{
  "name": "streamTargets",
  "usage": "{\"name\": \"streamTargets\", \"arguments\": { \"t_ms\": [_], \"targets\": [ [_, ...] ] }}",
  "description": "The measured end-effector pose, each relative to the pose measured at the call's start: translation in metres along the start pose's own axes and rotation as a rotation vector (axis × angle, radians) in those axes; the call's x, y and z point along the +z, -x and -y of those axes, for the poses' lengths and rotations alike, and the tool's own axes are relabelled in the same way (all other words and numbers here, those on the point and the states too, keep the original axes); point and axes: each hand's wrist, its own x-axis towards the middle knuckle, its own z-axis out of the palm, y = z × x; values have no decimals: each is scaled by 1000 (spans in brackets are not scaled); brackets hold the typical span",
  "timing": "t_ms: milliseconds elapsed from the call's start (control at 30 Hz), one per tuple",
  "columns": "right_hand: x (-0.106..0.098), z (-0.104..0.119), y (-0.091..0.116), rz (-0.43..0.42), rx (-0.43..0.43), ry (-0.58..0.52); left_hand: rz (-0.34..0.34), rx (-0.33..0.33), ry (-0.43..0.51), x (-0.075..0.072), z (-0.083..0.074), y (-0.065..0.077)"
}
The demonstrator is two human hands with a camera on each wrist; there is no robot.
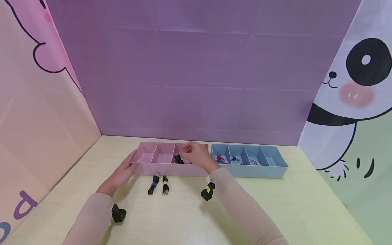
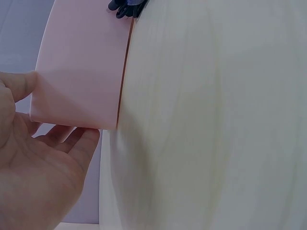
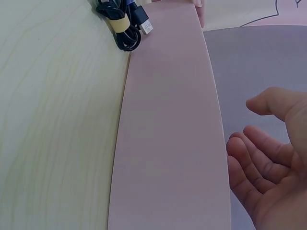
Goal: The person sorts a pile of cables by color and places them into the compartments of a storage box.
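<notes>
My left hand [image 1: 124, 170] grips the left end of a pink divided box [image 1: 171, 169], its thumb at the front rim and its fingers along the end wall. My right hand [image 1: 197, 156] hovers over the right part of that box with loosely bent fingers. Between its thumb and fingers there is only a gap in the right wrist view. Just below it, a black cable [image 1: 178, 159] lies in the third compartment from the left. In front of the box, on the table, lie two bundled black USB cables, one with a purple tie [image 1: 154, 184], one with a yellow tie [image 1: 165, 185].
Right beside the pink box stands a blue divided box [image 1: 251, 171]. White cables with a red tie [image 1: 221, 159], a blue tie [image 1: 236, 159] and a yellow tie [image 1: 255, 162] lie in separate compartments. A purple backdrop [image 1: 196, 75] rises behind the wooden table [image 1: 183, 217].
</notes>
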Motion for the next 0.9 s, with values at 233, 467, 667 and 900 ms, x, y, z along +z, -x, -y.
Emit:
{"name": "streamTargets", "arguments": {
  "t_ms": [233, 467, 667, 900],
  "targets": [
    [0, 3, 4, 18, -19, -28, 0, 6, -9, 0, 0, 0],
    [1, 6, 8, 18, -31, -12, -5, 12, -15, 0, -1, 1],
    [1, 8, 10, 30, -38, -21, 0, -5, -15, 0, 0, 1],
    [2, 12, 15, 51, -76, -3, 4, -19, -15, 0, -1, 1]
  ]
}}
